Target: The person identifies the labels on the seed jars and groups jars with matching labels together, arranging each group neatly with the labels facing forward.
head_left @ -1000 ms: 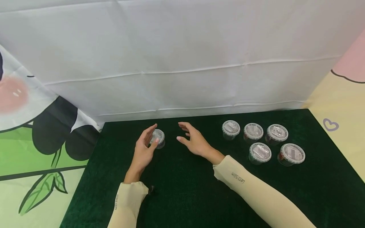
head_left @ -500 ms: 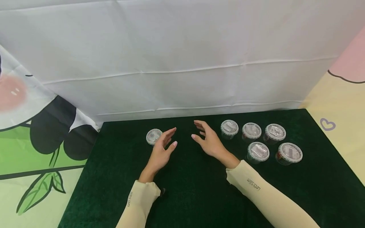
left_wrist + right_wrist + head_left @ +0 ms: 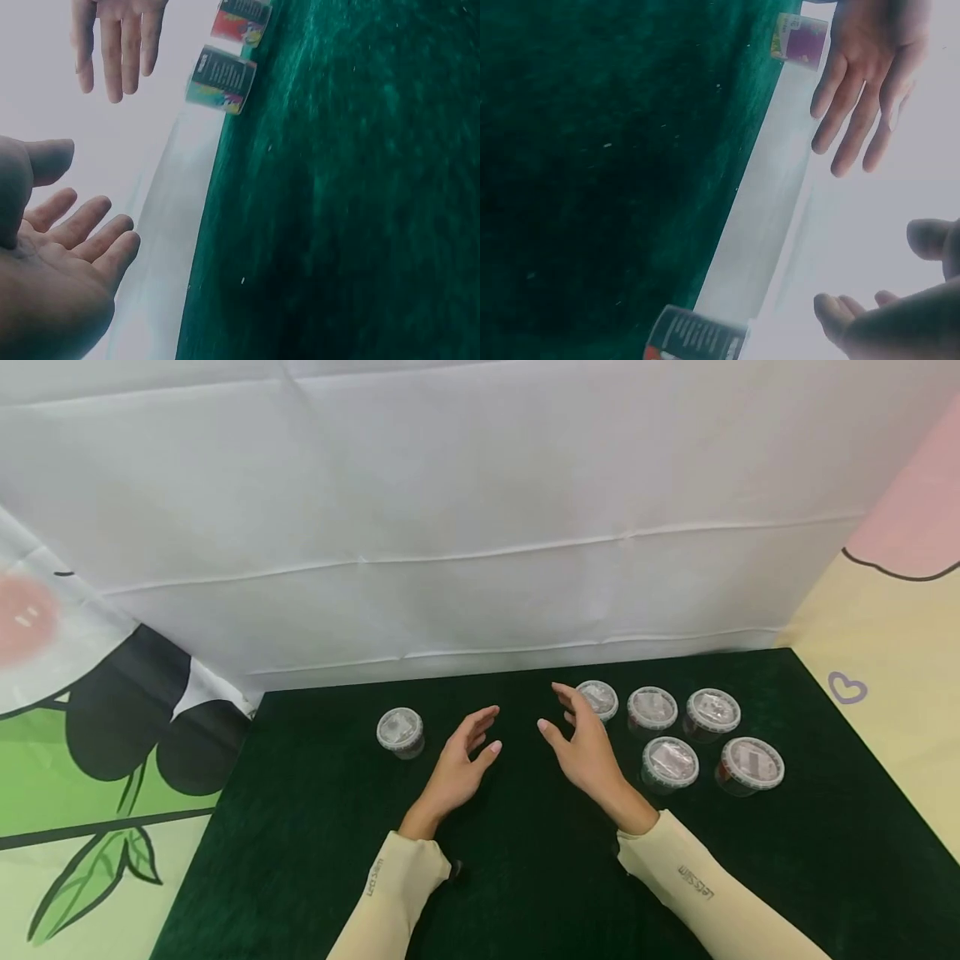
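Above the dark green tabletop, my left hand (image 3: 458,768) hovers with relaxed fingers and holds nothing. A small clear tub (image 3: 401,732) with a round lid stands alone to its left, apart from it. My right hand (image 3: 588,749) is also raised, its fingers loosely bent and nothing in its grasp. Behind its fingertips stands another lidded tub (image 3: 600,697), partly hidden by the hand. In the left wrist view the left palm (image 3: 67,262) is bare, and a labelled tub (image 3: 221,79) stands farther off. The right wrist view has a purple-labelled tub (image 3: 801,41) beside the left hand.
Several more lidded tubs stand in two rows at the right, among them a front one (image 3: 670,764) and the rightmost one (image 3: 752,765). A white cloth (image 3: 450,527) hangs behind the green tabletop (image 3: 525,877). Printed cloths flank both sides.
My left hand has come away from the lone tub and moved right. My right hand has moved right as well, towards the group of tubs. The head view has shifted slightly.
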Demonstrator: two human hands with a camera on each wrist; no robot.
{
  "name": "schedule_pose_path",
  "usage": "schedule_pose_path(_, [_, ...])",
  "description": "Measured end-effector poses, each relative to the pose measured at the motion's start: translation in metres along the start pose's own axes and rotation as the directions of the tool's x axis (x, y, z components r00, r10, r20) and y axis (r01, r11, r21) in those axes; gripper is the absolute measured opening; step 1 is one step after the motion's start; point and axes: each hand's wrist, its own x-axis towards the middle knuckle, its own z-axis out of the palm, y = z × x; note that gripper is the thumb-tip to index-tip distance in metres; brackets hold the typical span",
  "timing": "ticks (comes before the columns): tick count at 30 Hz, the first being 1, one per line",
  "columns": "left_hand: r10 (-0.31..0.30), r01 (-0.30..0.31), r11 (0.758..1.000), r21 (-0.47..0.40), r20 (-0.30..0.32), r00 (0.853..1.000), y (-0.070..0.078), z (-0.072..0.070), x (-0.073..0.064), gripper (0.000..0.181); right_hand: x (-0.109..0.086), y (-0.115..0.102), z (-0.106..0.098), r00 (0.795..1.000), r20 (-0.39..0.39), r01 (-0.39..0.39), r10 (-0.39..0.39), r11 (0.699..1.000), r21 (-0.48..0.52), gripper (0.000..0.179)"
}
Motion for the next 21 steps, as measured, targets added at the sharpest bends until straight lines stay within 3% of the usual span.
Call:
schedule_pose_path(11, [-0.002, 0.001, 1.0, 0.011, 0.04, 0.999, 0.001, 0.027, 0.015, 0.055, -0.016, 0.014, -0.01, 0.984, -0.174, -0.037, 0.024, 0.997, -0.068, 0.06])
schedule_pose_path(21, [-0.005, 0.006, 1.0, -0.015, 0.066, 0.998, 0.005, 0.048, 0.029, 0.056, -0.022, 0.016, -0.011, 0.973, -0.199, -0.126, 0.114, 0.991, -0.05, 0.073])
